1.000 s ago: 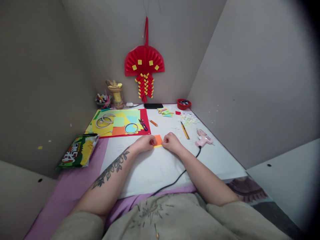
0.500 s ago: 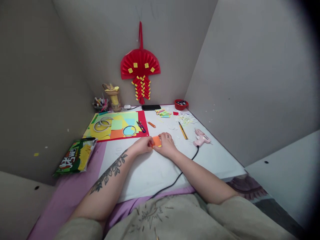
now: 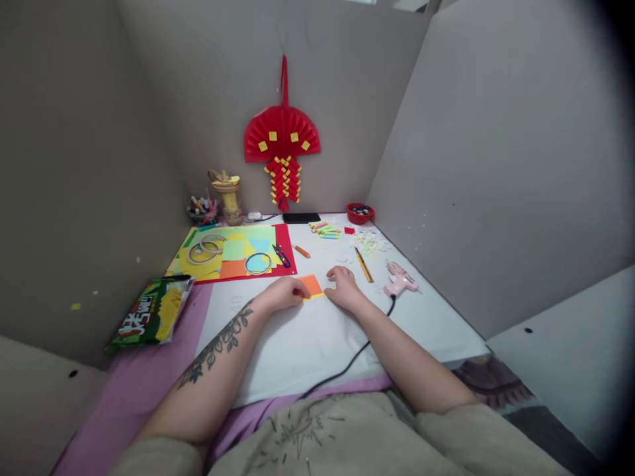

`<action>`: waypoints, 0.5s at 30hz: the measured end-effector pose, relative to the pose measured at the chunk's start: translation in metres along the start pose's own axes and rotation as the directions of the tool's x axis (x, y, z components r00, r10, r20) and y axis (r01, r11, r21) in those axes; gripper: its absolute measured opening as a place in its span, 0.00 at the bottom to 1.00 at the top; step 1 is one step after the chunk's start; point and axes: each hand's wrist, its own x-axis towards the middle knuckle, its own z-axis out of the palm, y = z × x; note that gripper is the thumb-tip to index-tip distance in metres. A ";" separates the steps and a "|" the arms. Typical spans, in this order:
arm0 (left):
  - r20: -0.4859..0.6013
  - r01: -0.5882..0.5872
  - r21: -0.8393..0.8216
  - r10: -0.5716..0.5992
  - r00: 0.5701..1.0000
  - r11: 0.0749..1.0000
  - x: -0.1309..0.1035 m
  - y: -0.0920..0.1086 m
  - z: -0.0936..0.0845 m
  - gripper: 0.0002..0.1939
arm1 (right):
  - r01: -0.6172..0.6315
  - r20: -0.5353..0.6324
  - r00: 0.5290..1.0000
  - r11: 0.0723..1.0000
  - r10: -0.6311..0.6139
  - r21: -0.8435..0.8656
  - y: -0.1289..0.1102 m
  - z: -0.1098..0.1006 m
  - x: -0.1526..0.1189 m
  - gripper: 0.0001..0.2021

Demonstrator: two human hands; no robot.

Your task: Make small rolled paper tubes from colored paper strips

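I've got left hand [image 3: 286, 293] pinching orange paper [image 3: 312, 285] by its left edge | right hand [image 3: 343, 288] open, thumb near the other edge | paper's between 'em, pink glue gun [image 3: 401, 281] farther right

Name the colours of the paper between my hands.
The paper is orange, with a yellow near edge, in the head view.

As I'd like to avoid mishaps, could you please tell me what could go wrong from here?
The cord runs under the right arm, so it might snag and drag the glue gun. The left hand covers one edge of the orange paper, which could crease or slip askew if pressed unevenly.
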 end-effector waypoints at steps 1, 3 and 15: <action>-0.003 0.009 -0.002 -0.009 1.000 1.000 -0.001 0.000 0.000 0.17 | 0.004 0.001 1.000 1.000 -0.004 0.008 0.000 -0.001 0.000 0.16; -0.011 0.034 -0.002 -0.034 0.999 0.999 -0.002 0.001 0.000 0.16 | 0.015 -0.003 1.000 1.000 -0.015 0.024 -0.001 -0.004 0.001 0.15; -0.029 0.098 0.123 -0.096 0.995 0.988 0.001 0.007 -0.003 0.13 | -0.008 0.019 1.000 0.991 0.011 -0.133 0.026 -0.050 0.114 0.09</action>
